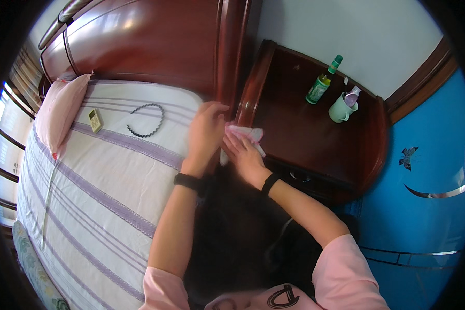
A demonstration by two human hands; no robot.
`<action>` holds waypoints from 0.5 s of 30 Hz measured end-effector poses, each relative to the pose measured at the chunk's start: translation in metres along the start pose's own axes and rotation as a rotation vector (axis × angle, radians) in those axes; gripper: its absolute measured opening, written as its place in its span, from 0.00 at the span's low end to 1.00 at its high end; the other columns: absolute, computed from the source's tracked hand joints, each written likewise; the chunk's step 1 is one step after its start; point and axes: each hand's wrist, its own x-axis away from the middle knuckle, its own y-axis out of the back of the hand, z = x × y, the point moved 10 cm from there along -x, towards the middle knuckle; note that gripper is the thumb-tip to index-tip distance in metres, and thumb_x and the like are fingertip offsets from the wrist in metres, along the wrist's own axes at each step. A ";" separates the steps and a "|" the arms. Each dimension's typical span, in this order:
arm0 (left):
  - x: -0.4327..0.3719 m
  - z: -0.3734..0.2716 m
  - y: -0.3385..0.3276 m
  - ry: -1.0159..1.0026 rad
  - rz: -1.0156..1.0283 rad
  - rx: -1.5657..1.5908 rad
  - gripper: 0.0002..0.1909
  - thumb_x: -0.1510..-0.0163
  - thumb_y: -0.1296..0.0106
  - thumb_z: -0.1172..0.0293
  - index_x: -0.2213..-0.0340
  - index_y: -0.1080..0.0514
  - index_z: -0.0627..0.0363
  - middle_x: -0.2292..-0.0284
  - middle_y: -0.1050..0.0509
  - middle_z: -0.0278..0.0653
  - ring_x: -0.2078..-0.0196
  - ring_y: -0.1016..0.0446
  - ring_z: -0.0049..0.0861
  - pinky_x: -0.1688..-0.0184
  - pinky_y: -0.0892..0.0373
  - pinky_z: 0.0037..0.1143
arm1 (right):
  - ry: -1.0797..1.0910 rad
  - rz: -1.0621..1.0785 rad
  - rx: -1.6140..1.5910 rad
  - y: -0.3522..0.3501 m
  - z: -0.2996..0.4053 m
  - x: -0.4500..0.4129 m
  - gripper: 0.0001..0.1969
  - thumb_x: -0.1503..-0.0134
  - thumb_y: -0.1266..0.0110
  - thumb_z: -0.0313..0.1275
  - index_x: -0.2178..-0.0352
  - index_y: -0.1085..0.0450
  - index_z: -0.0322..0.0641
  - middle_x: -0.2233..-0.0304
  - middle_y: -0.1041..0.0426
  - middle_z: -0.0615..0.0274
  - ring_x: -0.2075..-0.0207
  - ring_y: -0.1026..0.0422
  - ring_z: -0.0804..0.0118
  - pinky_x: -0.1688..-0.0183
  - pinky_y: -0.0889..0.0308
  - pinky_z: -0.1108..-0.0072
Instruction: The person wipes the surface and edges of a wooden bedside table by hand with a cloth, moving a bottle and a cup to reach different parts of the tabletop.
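Observation:
My right hand (246, 157) holds a pink and white cloth (252, 133), bunched under and around its fingers, at the left edge of the wooden nightstand (306, 143). Close on its left is my left hand (205, 130), raised between the bed and the nightstand, its fingers bent towards the cloth. It is slightly blurred, and whether it touches the cloth cannot be told. Each wrist wears a black band. Part of the cloth hangs below the right hand's fingers.
A green glass bottle (318, 89) and a pale green mug (339, 109) holding a purple-capped item stand on the nightstand. On the striped bedsheet (120, 166) lie a wavy black headband (162, 116), a small remote control (95, 120) and a pink pillow (58, 116). The wooden headboard (159, 42) rises behind.

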 end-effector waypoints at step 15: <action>0.000 0.002 0.013 0.097 0.022 0.095 0.12 0.43 0.47 0.77 0.57 0.20 0.55 0.57 0.23 0.43 0.69 0.23 0.32 0.62 0.27 0.29 | 0.443 0.179 1.138 -0.001 0.033 0.002 0.25 0.45 0.53 0.36 0.46 0.36 0.37 0.51 0.38 0.55 0.42 0.43 0.57 0.35 0.52 0.58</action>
